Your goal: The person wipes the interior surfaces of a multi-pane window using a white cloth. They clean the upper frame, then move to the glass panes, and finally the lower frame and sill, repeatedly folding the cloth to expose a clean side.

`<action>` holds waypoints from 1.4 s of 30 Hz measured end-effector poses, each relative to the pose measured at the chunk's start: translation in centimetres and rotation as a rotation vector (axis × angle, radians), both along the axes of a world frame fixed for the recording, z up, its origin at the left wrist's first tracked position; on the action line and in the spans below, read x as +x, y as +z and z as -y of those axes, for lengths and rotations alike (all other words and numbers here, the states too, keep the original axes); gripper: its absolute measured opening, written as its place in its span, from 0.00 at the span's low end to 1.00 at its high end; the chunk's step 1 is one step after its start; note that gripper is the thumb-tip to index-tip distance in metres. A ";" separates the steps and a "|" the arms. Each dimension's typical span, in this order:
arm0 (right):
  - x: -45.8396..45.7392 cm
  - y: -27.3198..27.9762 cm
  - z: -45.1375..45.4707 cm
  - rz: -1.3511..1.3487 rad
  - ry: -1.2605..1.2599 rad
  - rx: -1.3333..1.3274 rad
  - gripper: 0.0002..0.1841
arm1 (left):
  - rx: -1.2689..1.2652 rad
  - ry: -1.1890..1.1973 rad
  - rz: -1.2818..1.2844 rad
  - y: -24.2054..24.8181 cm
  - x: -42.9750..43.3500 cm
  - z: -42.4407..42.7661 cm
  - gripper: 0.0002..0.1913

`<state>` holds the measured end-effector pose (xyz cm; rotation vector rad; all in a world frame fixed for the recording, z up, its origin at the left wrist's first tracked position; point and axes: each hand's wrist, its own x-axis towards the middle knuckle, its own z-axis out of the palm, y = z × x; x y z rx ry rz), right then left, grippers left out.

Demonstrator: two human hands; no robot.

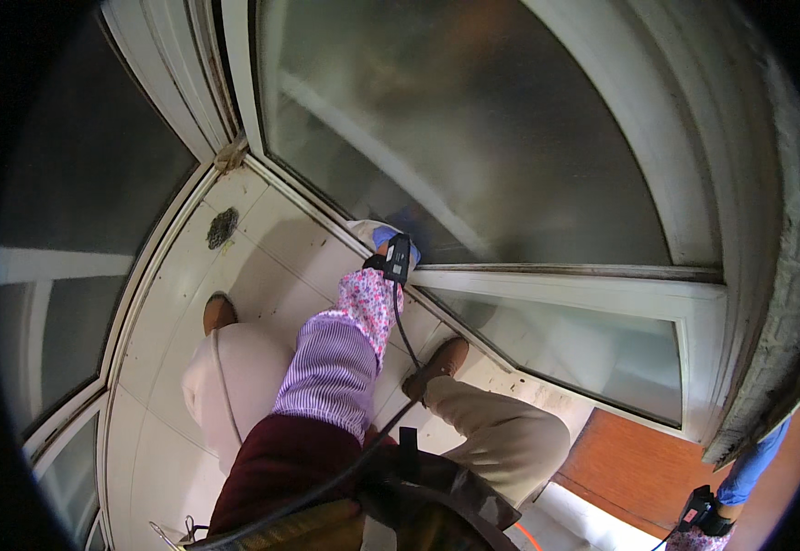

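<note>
In the middle, my left hand [391,241] reaches forward to the bottom rail of a white-framed glass panel [482,138]. It is in a blue covering, apparently a glove, and presses a pale cloth [364,227] against the corner of the pane. A black device [398,258] on the wrist hides part of the hand. A floral sleeve cover [365,296] sits over a purple striped sleeve. At the lower right rim, my right hand [754,465], also covered in blue, extends beside the frame's outer edge. Its fingers are not distinguishable.
Pale floor tiles [269,234] bear debris and a dark, mesh-like clump [222,229]. Another glass panel [76,172] stands at the left. Brown shoes [448,358] are on the tiles. A black cable [345,475] crosses my lap. An orange-brown surface [634,461] lies at lower right.
</note>
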<state>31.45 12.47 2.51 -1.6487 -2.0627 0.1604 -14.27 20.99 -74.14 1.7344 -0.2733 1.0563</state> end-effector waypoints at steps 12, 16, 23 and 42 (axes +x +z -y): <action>-11.7 -4.0 0.3 0.253 0.157 0.205 0.24 | -1.831 1.761 0.331 22.5 1.3 -5.4 0.29; -14.2 -4.4 0.2 0.502 0.314 0.317 0.22 | -1.727 2.100 0.260 37.8 2.0 -1.5 0.33; -16.1 -5.0 0.3 0.180 0.235 0.201 0.21 | -0.410 2.199 0.106 46.5 3.0 4.3 0.52; -11.9 -6.8 1.1 0.128 0.157 0.204 0.22 | -0.433 2.308 0.675 44.0 -19.9 1.4 0.34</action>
